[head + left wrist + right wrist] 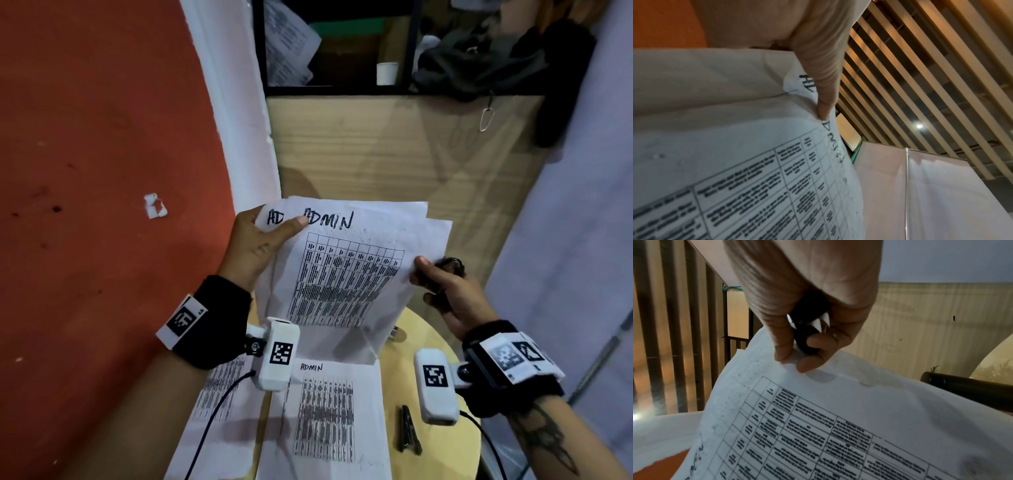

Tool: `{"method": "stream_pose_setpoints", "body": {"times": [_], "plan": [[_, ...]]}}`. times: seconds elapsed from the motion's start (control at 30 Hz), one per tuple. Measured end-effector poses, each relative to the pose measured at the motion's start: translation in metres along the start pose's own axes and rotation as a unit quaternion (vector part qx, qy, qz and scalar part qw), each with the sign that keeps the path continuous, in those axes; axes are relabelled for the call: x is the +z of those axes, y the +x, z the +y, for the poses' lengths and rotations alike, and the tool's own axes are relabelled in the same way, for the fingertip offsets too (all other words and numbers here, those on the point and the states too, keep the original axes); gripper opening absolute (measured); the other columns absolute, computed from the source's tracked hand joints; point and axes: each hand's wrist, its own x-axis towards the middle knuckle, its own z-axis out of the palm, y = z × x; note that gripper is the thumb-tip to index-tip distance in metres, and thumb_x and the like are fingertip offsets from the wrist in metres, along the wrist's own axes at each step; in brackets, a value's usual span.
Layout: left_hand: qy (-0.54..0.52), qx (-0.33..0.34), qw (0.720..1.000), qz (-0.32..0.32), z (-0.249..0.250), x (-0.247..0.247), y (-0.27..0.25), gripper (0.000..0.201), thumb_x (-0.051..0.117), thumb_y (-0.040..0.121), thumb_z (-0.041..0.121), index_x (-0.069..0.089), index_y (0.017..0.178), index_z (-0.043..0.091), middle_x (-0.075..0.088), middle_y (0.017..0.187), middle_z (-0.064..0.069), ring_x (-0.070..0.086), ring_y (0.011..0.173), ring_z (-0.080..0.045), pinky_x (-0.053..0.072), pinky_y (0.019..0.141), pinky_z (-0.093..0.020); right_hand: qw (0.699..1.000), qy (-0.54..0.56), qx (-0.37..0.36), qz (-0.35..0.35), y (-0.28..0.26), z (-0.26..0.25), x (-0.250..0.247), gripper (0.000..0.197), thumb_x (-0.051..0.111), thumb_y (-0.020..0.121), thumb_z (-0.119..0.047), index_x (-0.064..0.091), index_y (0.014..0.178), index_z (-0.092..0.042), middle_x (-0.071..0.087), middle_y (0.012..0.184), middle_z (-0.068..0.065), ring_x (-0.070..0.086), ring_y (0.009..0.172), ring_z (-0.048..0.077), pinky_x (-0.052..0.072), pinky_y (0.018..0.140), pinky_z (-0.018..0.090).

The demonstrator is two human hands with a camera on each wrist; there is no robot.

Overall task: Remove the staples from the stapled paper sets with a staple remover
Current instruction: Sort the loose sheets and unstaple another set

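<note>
A paper set [346, 274] with a printed table and "ADMIN" handwritten on top is held up above the round table. My left hand [263, 240] pinches its top left corner, thumb on the front; the left wrist view shows that thumb on the sheet [748, 146]. My right hand [442, 287] grips a black staple remover [450, 265] in its curled fingers and also pinches the paper's right edge. In the right wrist view the staple remover [807, 339] sits in the palm above the paper [838, 418]. No staple is visible.
More printed sheets [329, 411] lie on the round yellow table [442, 342], with a dark clip-like tool [407, 431] beside them. An orange floor [102, 171] lies to the left, a wooden cabinet [394, 147] stands ahead and a white panel is to the right.
</note>
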Motion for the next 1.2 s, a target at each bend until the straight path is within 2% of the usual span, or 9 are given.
{"method": "stream_pose_setpoints", "body": {"times": [0.13,0.3,0.53,0.63,0.73,0.9,1.0,1.07,1.2], "plan": [[0.001,-0.008,1.0,-0.006,0.009,0.006,-0.002,0.008,0.073,0.077,0.003,0.07,0.084,0.004,0.074,0.079,0.002,0.069,0.078,-0.012,0.054,0.082,-0.028,1.0,-0.012,-0.006,0.004,-0.004,-0.006,-0.001,0.05,0.081,0.042,-0.041,0.055,0.076,-0.016,0.068,0.058,-0.005,0.065,0.06,0.004,0.037,0.039,0.011],[-0.021,-0.033,0.999,-0.013,0.013,0.01,-0.003,0.039,0.08,0.068,0.029,0.072,0.094,0.003,0.072,0.103,-0.014,0.062,0.11,-0.033,0.038,0.107,-0.053,0.999,-0.024,-0.025,-0.005,-0.002,-0.011,-0.003,0.079,0.087,0.014,-0.057,0.057,0.075,-0.017,0.069,0.061,-0.006,0.066,0.059,0.001,0.037,0.04,0.01],[0.004,-0.012,1.0,-0.016,0.017,0.013,-0.006,0.033,0.071,0.081,0.017,0.061,0.094,-0.011,0.065,0.099,-0.029,0.062,0.09,-0.026,0.045,0.096,-0.051,0.997,-0.045,-0.019,0.056,0.001,-0.008,0.0,0.01,0.058,0.09,-0.023,0.053,0.081,-0.023,0.065,0.072,-0.01,0.063,0.067,0.003,0.038,0.047,0.016],[0.01,-0.027,1.0,0.003,0.011,0.008,-0.006,0.017,0.073,0.08,0.015,0.068,0.088,0.001,0.069,0.101,-0.025,0.065,0.093,-0.029,0.046,0.097,-0.053,0.988,-0.007,0.008,0.155,0.01,-0.002,-0.005,0.018,0.051,0.095,-0.031,0.05,0.079,-0.024,0.06,0.076,-0.009,0.062,0.063,0.004,0.036,0.056,0.024],[-0.009,-0.051,0.998,0.022,0.006,0.004,-0.006,0.007,0.069,0.082,0.005,0.07,0.087,0.01,0.072,0.096,-0.016,0.067,0.09,-0.027,0.051,0.093,-0.048,0.972,0.036,0.069,0.224,0.014,0.007,-0.017,0.03,0.051,0.094,-0.034,0.045,0.067,-0.022,0.054,0.043,-0.012,0.056,0.046,0.004,0.031,0.053,0.023],[-0.007,-0.062,0.998,0.023,0.004,-0.002,-0.004,0.008,0.065,0.084,0.002,0.067,0.091,0.005,0.071,0.093,-0.014,0.067,0.084,-0.023,0.054,0.084,-0.036,0.986,0.012,0.079,0.146,0.006,0.005,-0.001,0.029,0.048,0.087,0.003,0.043,0.068,-0.018,0.046,0.048,-0.004,0.042,0.051,0.007,0.031,0.051,0.02],[0.003,-0.057,0.998,0.024,0.003,-0.003,-0.002,0.004,0.066,0.083,0.003,0.066,0.084,0.008,0.068,0.088,-0.015,0.063,0.082,-0.022,0.051,0.079,-0.03,0.999,0.011,-0.022,0.036,-0.005,-0.015,0.031,0.033,0.051,0.084,0.013,0.046,0.08,-0.02,0.051,0.073,0.0,0.055,0.055,-0.001,0.046,0.053,0.012],[0.008,-0.056,0.998,0.02,0.004,-0.004,-0.001,0.006,0.066,0.083,0.004,0.065,0.081,0.009,0.066,0.085,-0.012,0.062,0.08,-0.02,0.05,0.077,-0.028,0.988,-0.028,-0.148,-0.026,-0.012,-0.026,0.054,0.033,0.06,0.08,0.01,0.049,0.09,-0.02,0.058,0.09,0.0,0.061,0.077,0.003,0.05,0.072,0.013],[0.004,-0.055,0.998,0.021,0.005,-0.005,-0.001,0.009,0.066,0.083,0.005,0.064,0.085,-0.004,0.065,0.088,-0.017,0.061,0.081,-0.02,0.048,0.077,-0.03,0.887,-0.282,-0.354,-0.089,-0.018,-0.031,0.086,0.041,0.078,0.067,-0.023,0.059,0.104,-0.022,0.051,0.122,-0.013,0.054,0.109,0.007,0.043,0.09,0.016]]}}
